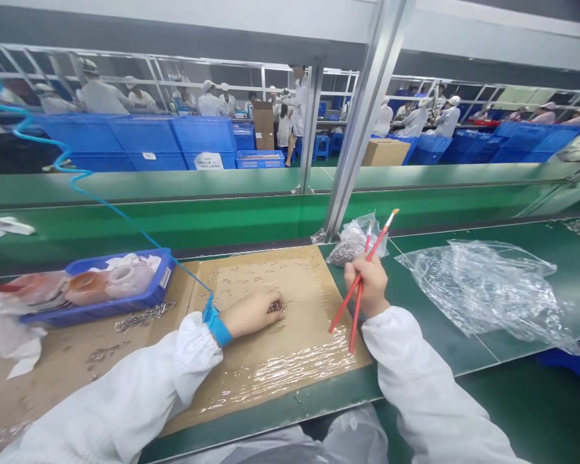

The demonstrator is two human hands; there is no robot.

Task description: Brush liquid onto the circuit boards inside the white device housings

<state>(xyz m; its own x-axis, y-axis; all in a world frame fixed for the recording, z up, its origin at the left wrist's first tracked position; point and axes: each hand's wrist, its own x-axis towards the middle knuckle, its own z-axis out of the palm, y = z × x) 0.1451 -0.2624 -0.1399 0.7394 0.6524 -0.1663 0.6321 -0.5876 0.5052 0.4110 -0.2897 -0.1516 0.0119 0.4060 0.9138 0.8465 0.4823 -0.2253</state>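
My left hand (251,313), with a blue wrist strap (216,322) around its wrist, is curled over the cardboard sheet (299,341). Small dark metal parts (276,307) show in its closed fingers; their exact kind is too small to make out. Above the sheet's right edge, my right hand (371,283) grips two red-handled paintbrushes (358,299), one bristle tip pointing up and away. More tiny metal pieces (256,279) lie scattered over the far half of the cardboard. Its near part carries shiny rows of a clear coating or small parts; I cannot tell which.
At left, a blue tray (145,293) holds bottles and white tissue. Piles of metal parts (142,318) lie beside it. Behind my right hand stands a plastic bag of parts (347,251). Clear plastic bags (488,283) lie at right. A metal post (362,122) rises beyond; people work in the background.
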